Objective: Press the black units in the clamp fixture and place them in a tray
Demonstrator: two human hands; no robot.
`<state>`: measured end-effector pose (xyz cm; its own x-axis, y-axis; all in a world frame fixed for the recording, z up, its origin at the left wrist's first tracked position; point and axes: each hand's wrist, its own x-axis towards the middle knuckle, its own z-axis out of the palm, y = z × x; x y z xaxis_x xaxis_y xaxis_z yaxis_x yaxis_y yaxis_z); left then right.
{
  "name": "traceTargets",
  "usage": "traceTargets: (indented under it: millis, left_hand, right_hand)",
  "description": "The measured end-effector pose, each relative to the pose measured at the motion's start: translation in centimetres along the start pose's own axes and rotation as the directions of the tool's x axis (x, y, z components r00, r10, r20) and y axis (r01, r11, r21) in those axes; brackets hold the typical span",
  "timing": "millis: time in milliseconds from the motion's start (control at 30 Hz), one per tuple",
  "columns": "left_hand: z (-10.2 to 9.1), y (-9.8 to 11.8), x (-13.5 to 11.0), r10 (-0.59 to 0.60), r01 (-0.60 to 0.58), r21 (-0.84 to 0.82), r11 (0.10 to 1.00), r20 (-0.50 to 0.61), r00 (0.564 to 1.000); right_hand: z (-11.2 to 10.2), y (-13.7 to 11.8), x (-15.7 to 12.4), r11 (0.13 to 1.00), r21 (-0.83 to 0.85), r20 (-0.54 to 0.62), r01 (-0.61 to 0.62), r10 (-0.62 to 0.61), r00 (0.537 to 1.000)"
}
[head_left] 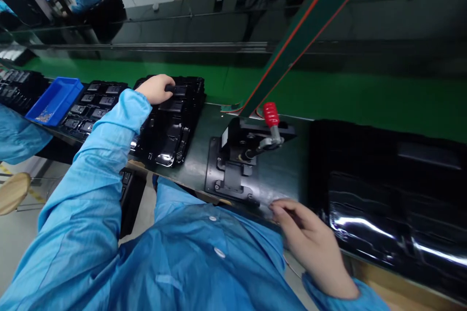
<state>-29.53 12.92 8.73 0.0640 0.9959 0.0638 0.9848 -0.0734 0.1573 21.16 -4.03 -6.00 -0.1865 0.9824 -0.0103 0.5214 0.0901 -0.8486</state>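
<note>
From my remote seat, I watch the left hand (156,90) pinch a small black part (170,88) at the far end of a black tray (173,137). The part looks light, stiff and perhaps slick, best held by its side edges. The right hand's (314,243) fingertips press together near the red-handled clamp fixture (251,138); whether around anything, I cannot tell.

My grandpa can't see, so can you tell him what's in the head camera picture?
Someone in a blue smock has their left hand at stacked black trays on a dark green workbench, with their right hand near a black fixture with a red handle. Further left is a blue bin.
</note>
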Motion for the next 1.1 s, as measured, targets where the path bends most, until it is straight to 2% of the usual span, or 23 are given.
traceTargets:
  millis: [167,367,500,633,733,833,933,1033,1100]
  left_hand:
    - [0.7,0.0,3.3,0.0,-0.013,0.066,0.998,0.191,0.982]
    - [0.6,-0.5,4.7,0.021,-0.039,0.069,0.997,0.242,0.97]
    - [-0.4,-0.4,4.7,0.04,-0.06,0.093,0.994,0.207,0.977]
    - [-1.5,0.0,3.6,0.077,-0.08,0.039,0.996,0.069,0.995]
    - [-1.4,0.3,2.4,0.065,-0.066,-0.065,0.996,-0.019,0.998]
    - [-0.8,0.3,1.0,0.016,-0.024,-0.15,0.988,-0.052,0.998]
    - [-0.8,0.5,-0.8,-0.024,0.006,-0.189,0.982,-0.093,0.995]
    - [-1.8,1.9,-3.3,-0.048,0.016,-0.209,0.978,-0.148,0.988]
    - [-2.7,3.8,-5.4,-0.054,0.02,-0.206,0.978,-0.16,0.986]
  right_hand:
    - [-2.2,0.3,-1.9,0.999,-0.049,-0.047,-0.009,0.006,0.999]
    - [-4.9,2.1,-4.7,0.984,-0.153,-0.042,-0.089,0.084,0.996]
    - [-7.5,2.7,-5.5,0.971,-0.222,-0.012,-0.091,0.091,0.996]
    - [-8.5,1.8,-5.1,0.977,-0.211,-0.031,-0.037,0.031,0.999]
    - [-7.4,0.9,-4.0,0.986,-0.165,-0.011,0.038,-0.04,0.999]
    - [-5.1,0.1,-3.0,0.987,-0.089,0.082,0.132,-0.125,0.989]
    - [-2.5,-0.8,-2.4,0.976,-0.008,0.197,0.219,-0.214,0.957]
    - [-0.1,-2.1,-2.0,0.959,0.074,0.295,0.273,-0.283,0.913]
    - [1.5,-3.2,-1.6,0.945,0.138,0.327,0.296,-0.325,0.887]
